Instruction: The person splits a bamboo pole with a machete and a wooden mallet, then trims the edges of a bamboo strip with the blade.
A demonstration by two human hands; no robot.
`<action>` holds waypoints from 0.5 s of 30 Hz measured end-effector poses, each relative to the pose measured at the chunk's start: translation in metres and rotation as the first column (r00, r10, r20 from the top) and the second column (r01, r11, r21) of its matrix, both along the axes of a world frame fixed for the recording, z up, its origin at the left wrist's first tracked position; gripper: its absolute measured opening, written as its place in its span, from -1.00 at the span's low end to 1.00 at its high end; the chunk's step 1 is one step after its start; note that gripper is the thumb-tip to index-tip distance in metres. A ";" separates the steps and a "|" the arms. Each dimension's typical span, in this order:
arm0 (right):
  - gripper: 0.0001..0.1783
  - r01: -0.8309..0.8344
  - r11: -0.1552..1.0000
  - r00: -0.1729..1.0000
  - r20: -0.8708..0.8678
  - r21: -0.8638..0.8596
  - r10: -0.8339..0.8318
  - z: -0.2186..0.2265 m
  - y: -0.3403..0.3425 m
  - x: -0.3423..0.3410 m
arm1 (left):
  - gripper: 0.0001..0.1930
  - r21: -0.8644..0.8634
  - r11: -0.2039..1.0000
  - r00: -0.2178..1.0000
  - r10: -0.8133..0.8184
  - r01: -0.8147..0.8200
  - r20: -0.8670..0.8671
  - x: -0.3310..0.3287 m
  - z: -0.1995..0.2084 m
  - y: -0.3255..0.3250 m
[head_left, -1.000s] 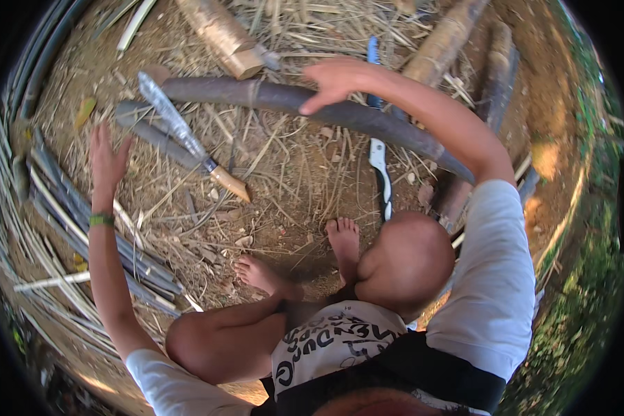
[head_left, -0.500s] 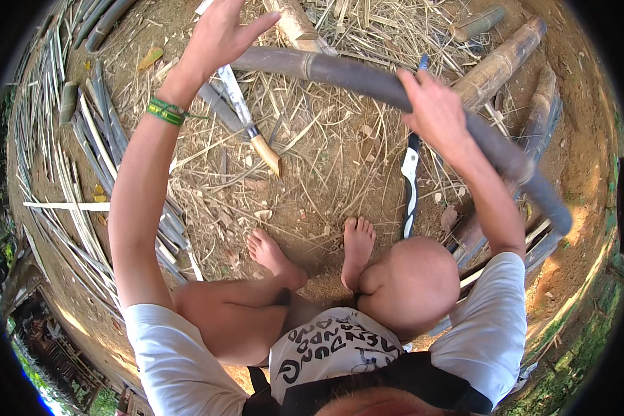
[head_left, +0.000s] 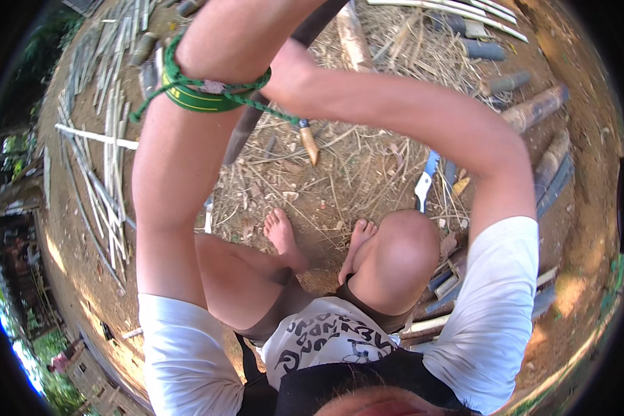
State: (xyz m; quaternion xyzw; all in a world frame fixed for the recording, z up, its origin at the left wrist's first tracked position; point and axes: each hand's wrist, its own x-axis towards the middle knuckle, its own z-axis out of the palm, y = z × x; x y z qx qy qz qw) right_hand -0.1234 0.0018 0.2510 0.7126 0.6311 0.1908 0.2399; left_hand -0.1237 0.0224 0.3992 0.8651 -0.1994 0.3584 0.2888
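View from above a person seated on bare earth strewn with dry straw, knees drawn up, bare feet at the centre. Both arms reach up to the top edge of the frame. The left forearm fills the upper left, a green wristband [head_left: 201, 97] round the wrist; the left hand is cut off by the frame, so its grip cannot be told. The right arm crosses from the right, and the right hand [head_left: 288, 66] meets a dark, thick bamboo pole [head_left: 246, 128] slanting down from the top centre; whether its fingers close round the pole is hidden.

The pole looks long, stiff and fairly heavy, its skin smooth, best held with two hands spaced apart.

A wooden-handled knife [head_left: 308, 142] lies just beside the pole, a saw blade [head_left: 426, 182] at centre right, split bamboo strips [head_left: 97, 173] at left.
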 end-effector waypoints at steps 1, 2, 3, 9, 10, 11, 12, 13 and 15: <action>-0.69 -0.069 0.998 0.998 0.009 -0.009 0.069 0.007 0.022 -0.033 | 0.19 0.066 0.967 0.965 0.238 -0.246 0.107 -0.013 0.001 0.012; -0.67 -0.091 0.995 0.996 0.004 -0.041 0.091 0.001 0.037 -0.053 | 0.21 0.092 0.895 0.887 0.411 -0.436 0.208 -0.013 -0.005 0.022; -0.66 -0.083 0.994 0.996 0.003 -0.070 0.084 -0.003 0.048 -0.067 | 0.21 0.092 0.856 0.845 0.476 -0.508 0.243 -0.014 -0.005 0.022; -0.34 -0.106 0.963 0.986 0.103 -0.249 0.135 0.016 0.092 -0.159 | -0.13 -0.122 0.921 0.920 0.347 -0.371 -0.182 -0.058 0.015 0.062; -0.30 -0.050 0.985 0.976 0.199 -0.168 0.083 -0.009 0.115 -0.149 | -0.22 -0.137 0.919 0.915 0.334 -0.370 -0.228 -0.056 0.024 0.037; -0.25 0.004 0.996 0.956 0.292 -0.084 0.021 -0.034 0.135 -0.132 | -0.31 -0.149 0.919 0.908 0.317 -0.366 -0.274 -0.057 0.037 0.013; -0.38 -0.166 0.986 0.954 0.251 -0.008 0.163 -0.033 0.128 -0.142 | -0.43 -0.145 0.874 0.883 0.444 -0.464 -0.152 -0.065 0.036 0.015; -0.51 -0.326 0.943 0.926 0.224 0.073 0.303 -0.031 0.123 -0.148 | -0.53 -0.152 0.817 0.828 0.559 -0.557 -0.031 -0.070 0.035 0.016; -0.66 -0.624 0.652 0.769 0.192 0.431 0.610 -0.033 0.106 -0.152 | -0.55 -0.118 0.755 0.719 0.652 -0.645 0.241 -0.088 0.040 0.045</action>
